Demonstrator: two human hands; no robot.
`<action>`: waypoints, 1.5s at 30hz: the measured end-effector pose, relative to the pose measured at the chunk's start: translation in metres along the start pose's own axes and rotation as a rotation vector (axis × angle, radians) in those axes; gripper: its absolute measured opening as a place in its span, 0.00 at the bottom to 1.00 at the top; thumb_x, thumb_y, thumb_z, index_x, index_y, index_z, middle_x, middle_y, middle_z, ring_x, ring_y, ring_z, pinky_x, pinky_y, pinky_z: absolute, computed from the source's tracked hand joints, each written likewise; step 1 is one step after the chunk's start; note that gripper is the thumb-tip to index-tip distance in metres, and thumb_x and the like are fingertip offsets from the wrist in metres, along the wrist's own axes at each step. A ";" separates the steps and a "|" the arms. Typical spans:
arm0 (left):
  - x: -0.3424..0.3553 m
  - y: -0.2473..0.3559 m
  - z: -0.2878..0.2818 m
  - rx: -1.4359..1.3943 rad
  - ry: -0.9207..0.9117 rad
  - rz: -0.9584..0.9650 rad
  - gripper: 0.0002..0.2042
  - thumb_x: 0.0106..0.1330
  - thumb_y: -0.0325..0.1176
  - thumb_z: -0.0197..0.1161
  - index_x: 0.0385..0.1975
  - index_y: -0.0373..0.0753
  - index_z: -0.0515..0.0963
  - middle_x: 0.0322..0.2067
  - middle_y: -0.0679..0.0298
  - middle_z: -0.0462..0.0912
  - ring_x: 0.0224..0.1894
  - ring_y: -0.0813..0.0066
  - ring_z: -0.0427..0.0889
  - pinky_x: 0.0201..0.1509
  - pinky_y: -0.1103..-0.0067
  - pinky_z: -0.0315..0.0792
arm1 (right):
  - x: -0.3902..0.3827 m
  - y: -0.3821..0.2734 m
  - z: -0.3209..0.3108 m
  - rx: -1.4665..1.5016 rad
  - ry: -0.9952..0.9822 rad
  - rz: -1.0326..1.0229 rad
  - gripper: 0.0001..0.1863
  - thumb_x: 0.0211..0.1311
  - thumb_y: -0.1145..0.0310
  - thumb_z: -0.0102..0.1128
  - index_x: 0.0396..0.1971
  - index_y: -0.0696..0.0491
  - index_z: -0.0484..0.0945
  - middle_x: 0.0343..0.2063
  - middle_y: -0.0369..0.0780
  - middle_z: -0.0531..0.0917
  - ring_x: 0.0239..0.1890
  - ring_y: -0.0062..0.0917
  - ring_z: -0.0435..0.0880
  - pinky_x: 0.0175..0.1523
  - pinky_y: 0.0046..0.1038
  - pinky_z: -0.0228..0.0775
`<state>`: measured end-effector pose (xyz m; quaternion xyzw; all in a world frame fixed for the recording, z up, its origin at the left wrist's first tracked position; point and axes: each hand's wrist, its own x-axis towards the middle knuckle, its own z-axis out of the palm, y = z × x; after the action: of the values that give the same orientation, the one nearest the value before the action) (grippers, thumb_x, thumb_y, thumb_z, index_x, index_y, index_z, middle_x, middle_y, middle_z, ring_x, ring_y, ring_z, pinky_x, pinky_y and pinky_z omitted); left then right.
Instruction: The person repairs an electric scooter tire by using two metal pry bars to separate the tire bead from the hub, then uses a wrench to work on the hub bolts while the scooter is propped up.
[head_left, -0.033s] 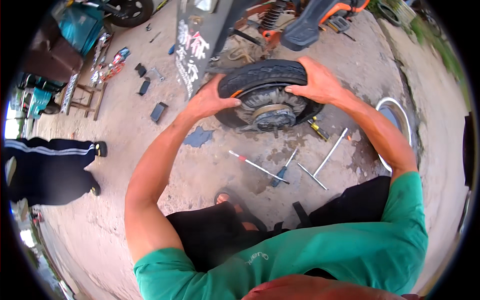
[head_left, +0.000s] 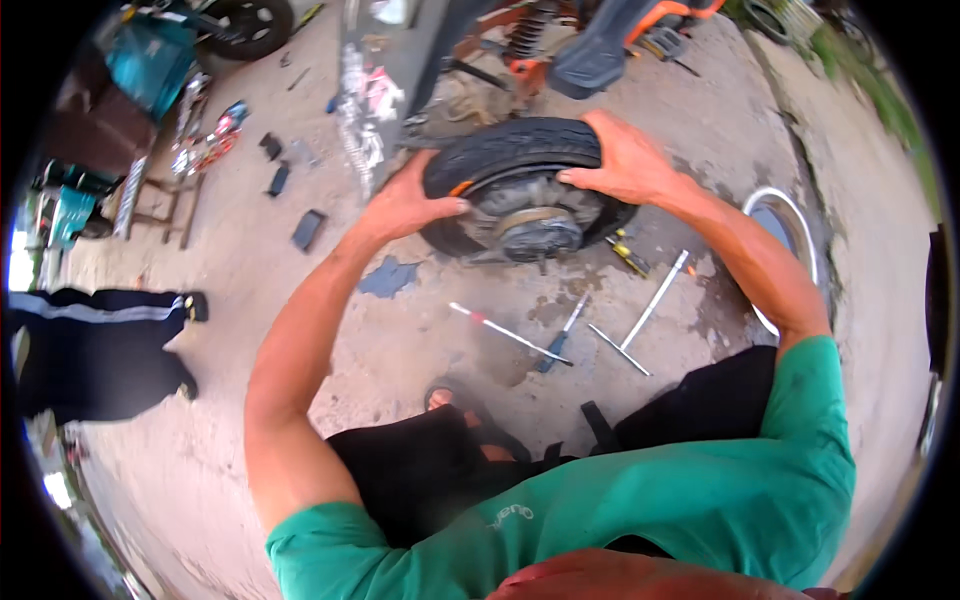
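A scooter wheel with a black tyre (head_left: 515, 143) stands in front of me, tilted so its dirty metal hub (head_left: 538, 233) faces me. My left hand (head_left: 413, 200) clasps the tyre's left side, thumb lying across the sidewall near an orange mark. On the upper right of the tyre, my right hand (head_left: 625, 158) grips the tread, with its thumb on the inner edge by the rim. Both hands are closed around the tyre, though the fingers behind it are hidden. Just beyond the wheel are the vehicle's orange-and-black frame parts and a coil spring shock absorber (head_left: 525, 42).
On the concrete between me and the wheel lie a thin rod (head_left: 505, 332), a screwdriver (head_left: 562, 338), a T-handle wrench (head_left: 650, 312) and a yellow-handled tool (head_left: 630, 255). A white-rimmed basin (head_left: 805, 240) sits at right. A person's dark trousers (head_left: 100, 350) show at left, near a wooden stool (head_left: 165, 208).
The whole view has shifted slightly, moving the scene a little to the left. Both hands keep the same hold on the tyre.
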<state>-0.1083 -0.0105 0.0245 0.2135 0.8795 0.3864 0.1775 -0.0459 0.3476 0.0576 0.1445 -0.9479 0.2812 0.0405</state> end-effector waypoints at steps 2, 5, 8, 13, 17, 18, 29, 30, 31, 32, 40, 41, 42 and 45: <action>-0.005 -0.013 -0.003 -0.065 0.035 0.030 0.41 0.64 0.48 0.75 0.73 0.32 0.68 0.62 0.48 0.81 0.64 0.59 0.80 0.72 0.67 0.71 | 0.002 0.001 0.001 -0.020 -0.017 -0.031 0.39 0.55 0.44 0.78 0.57 0.58 0.77 0.50 0.54 0.84 0.55 0.53 0.83 0.61 0.49 0.75; -0.012 -0.039 -0.011 -0.173 0.117 0.044 0.38 0.71 0.49 0.68 0.75 0.33 0.65 0.63 0.48 0.79 0.65 0.59 0.78 0.73 0.65 0.69 | 0.009 -0.001 0.008 -0.033 -0.034 -0.053 0.39 0.57 0.43 0.77 0.56 0.58 0.76 0.51 0.55 0.83 0.56 0.55 0.83 0.61 0.50 0.75; 0.003 -0.050 -0.018 -0.140 0.238 0.110 0.35 0.78 0.51 0.61 0.77 0.34 0.64 0.64 0.48 0.78 0.66 0.60 0.76 0.74 0.65 0.67 | 0.004 0.003 -0.001 -0.076 -0.025 -0.004 0.39 0.58 0.43 0.76 0.55 0.60 0.75 0.51 0.56 0.83 0.56 0.55 0.83 0.60 0.50 0.76; 0.016 -0.072 -0.040 -0.246 0.365 0.057 0.35 0.81 0.59 0.57 0.74 0.35 0.69 0.63 0.54 0.79 0.66 0.63 0.78 0.72 0.67 0.69 | 0.007 -0.015 0.007 -0.125 -0.055 0.045 0.39 0.60 0.42 0.74 0.52 0.64 0.73 0.50 0.59 0.83 0.54 0.57 0.83 0.58 0.52 0.76; 0.015 -0.076 -0.038 -0.219 0.389 -0.009 0.33 0.79 0.61 0.58 0.72 0.40 0.73 0.59 0.57 0.84 0.64 0.64 0.83 0.67 0.67 0.72 | 0.007 -0.025 0.008 -0.101 -0.081 0.052 0.38 0.60 0.45 0.73 0.51 0.66 0.72 0.49 0.60 0.82 0.53 0.58 0.83 0.58 0.52 0.77; 0.014 -0.078 -0.036 -0.225 0.371 -0.010 0.32 0.79 0.61 0.58 0.70 0.40 0.74 0.59 0.57 0.84 0.63 0.64 0.83 0.67 0.67 0.72 | 0.006 -0.027 0.010 -0.088 -0.063 0.044 0.37 0.60 0.47 0.71 0.51 0.67 0.72 0.48 0.61 0.82 0.53 0.58 0.83 0.58 0.52 0.76; 0.014 -0.069 -0.024 -0.196 0.271 -0.156 0.30 0.80 0.59 0.59 0.65 0.37 0.79 0.52 0.57 0.88 0.56 0.65 0.87 0.61 0.68 0.76 | -0.001 -0.036 0.011 -0.071 -0.023 -0.024 0.32 0.60 0.53 0.67 0.52 0.67 0.73 0.50 0.60 0.81 0.55 0.57 0.82 0.61 0.50 0.77; 0.014 -0.067 -0.023 -0.180 0.264 -0.169 0.30 0.80 0.59 0.58 0.65 0.38 0.79 0.52 0.56 0.88 0.56 0.65 0.87 0.61 0.68 0.76 | -0.002 -0.036 0.011 -0.070 -0.024 -0.019 0.32 0.60 0.53 0.67 0.52 0.67 0.73 0.50 0.60 0.81 0.55 0.57 0.82 0.61 0.50 0.77; 0.013 -0.064 -0.022 -0.182 0.258 -0.168 0.27 0.81 0.57 0.58 0.61 0.37 0.81 0.49 0.58 0.89 0.53 0.67 0.88 0.59 0.69 0.77 | -0.003 -0.037 0.011 -0.070 -0.021 -0.017 0.32 0.60 0.54 0.67 0.52 0.67 0.73 0.50 0.60 0.81 0.55 0.57 0.82 0.61 0.50 0.77; 0.013 -0.064 -0.021 -0.183 0.252 -0.166 0.26 0.81 0.56 0.58 0.59 0.37 0.82 0.47 0.58 0.89 0.52 0.68 0.88 0.57 0.70 0.77 | -0.004 -0.038 0.010 -0.074 -0.027 -0.007 0.32 0.60 0.54 0.67 0.51 0.68 0.73 0.50 0.60 0.81 0.55 0.57 0.82 0.60 0.50 0.77; -0.001 -0.085 -0.001 -0.264 -0.037 -0.160 0.16 0.80 0.44 0.63 0.41 0.35 0.83 0.33 0.64 0.86 0.35 0.76 0.84 0.43 0.78 0.78 | -0.002 -0.044 0.011 -0.032 -0.034 -0.009 0.31 0.59 0.56 0.66 0.50 0.69 0.73 0.49 0.60 0.81 0.54 0.57 0.82 0.59 0.50 0.77; -0.003 -0.088 0.005 -0.261 -0.077 -0.139 0.15 0.79 0.43 0.64 0.40 0.35 0.83 0.33 0.63 0.85 0.34 0.76 0.84 0.42 0.78 0.78 | -0.004 -0.043 0.013 -0.027 -0.031 -0.014 0.31 0.59 0.57 0.65 0.50 0.69 0.73 0.49 0.60 0.81 0.54 0.57 0.82 0.60 0.50 0.77; -0.005 -0.098 0.010 -0.254 -0.111 -0.162 0.14 0.78 0.43 0.65 0.40 0.35 0.83 0.33 0.64 0.86 0.35 0.76 0.84 0.42 0.76 0.78 | -0.005 -0.041 0.014 -0.029 -0.041 0.014 0.32 0.60 0.56 0.68 0.55 0.65 0.73 0.51 0.59 0.81 0.56 0.57 0.82 0.61 0.50 0.76; -0.026 -0.082 0.018 -0.053 -0.249 -0.193 0.13 0.75 0.41 0.68 0.41 0.35 0.84 0.34 0.65 0.86 0.37 0.75 0.85 0.45 0.75 0.79 | -0.015 -0.032 0.016 -0.030 -0.021 -0.003 0.34 0.61 0.53 0.69 0.57 0.63 0.72 0.53 0.59 0.81 0.56 0.58 0.82 0.61 0.51 0.75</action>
<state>-0.0972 -0.0633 -0.0448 0.1693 0.8568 0.3611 0.3268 -0.0217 0.3174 0.0583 0.1481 -0.9521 0.2653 0.0332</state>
